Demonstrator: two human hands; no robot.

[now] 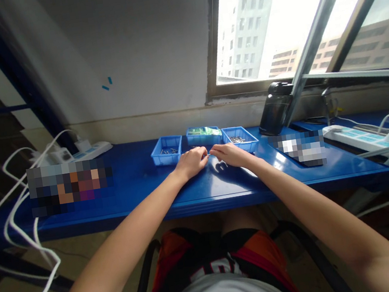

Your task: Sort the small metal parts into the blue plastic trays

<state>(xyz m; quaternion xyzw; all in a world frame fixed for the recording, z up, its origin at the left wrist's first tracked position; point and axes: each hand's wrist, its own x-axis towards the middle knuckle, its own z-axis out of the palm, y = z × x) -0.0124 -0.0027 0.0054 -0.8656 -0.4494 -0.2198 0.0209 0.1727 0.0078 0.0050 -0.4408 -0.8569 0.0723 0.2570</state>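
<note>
My left hand [192, 161] and my right hand [228, 154] come together over the blue table, their fingertips nearly meeting. A small, thin metallic piece shows between them, too small to name. The fingers of both hands are pinched closed around it. Just behind my left hand stands a blue bin [168, 158] with some small metal parts inside. Behind my right hand is another blue bin [249, 145] holding a pile of small metal pieces. Between these, farther back, a third blue bin [204, 139] contains green-and-white plastic packaging [204, 132].
A black bottle [275, 108] stands at the back right, near a blurred-out object [301, 150]. White power strips [361, 138] with cables lie at the right and at the far left, where another blurred item [72, 188] rests. The table [204, 208] ends close in front of me.
</note>
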